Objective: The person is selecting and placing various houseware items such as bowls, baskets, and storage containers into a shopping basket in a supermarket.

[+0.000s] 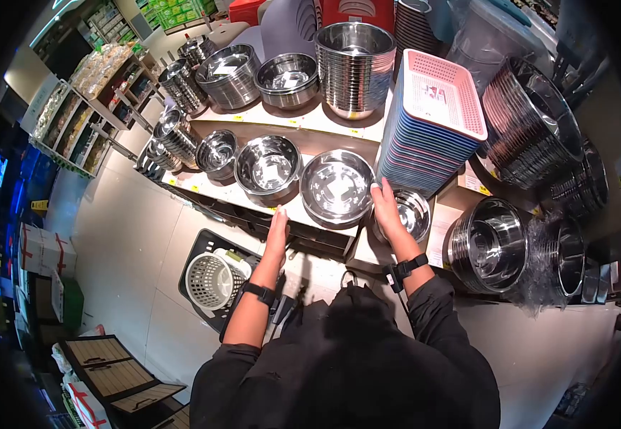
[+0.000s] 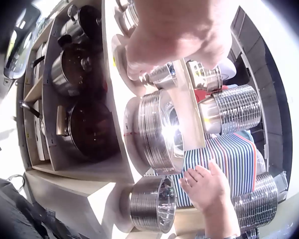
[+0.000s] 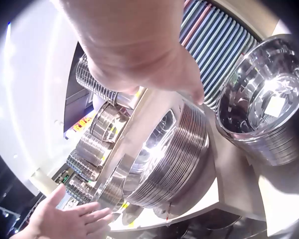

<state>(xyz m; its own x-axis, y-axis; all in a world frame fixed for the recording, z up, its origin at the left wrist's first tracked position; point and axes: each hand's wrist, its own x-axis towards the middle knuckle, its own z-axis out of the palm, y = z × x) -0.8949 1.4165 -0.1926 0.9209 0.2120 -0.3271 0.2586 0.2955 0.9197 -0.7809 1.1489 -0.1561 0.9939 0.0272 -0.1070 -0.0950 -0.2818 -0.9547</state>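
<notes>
A stack of shiny steel basins (image 1: 337, 187) sits at the right end of the lower shelf, a pale square label inside the top one. My left hand (image 1: 277, 234) is held up just left of this stack, near its front edge, fingers straight and nothing in them. On the other side my right hand (image 1: 387, 209) is close to the basins' right rim. Its fingers look extended in the left wrist view, where the hand (image 2: 208, 191) shows palm and spread fingers. In the right wrist view the left hand (image 3: 72, 219) is likewise spread, apart from the basins.
Nested pink and blue plastic baskets (image 1: 442, 93) rise behind the right hand. More steel basins (image 1: 267, 166) line the shelf leftward, and deeper bowls (image 1: 488, 243) stand to the right. A white basket (image 1: 214, 280) is on the floor. Lidded pots (image 2: 74, 69) fill the compartments below.
</notes>
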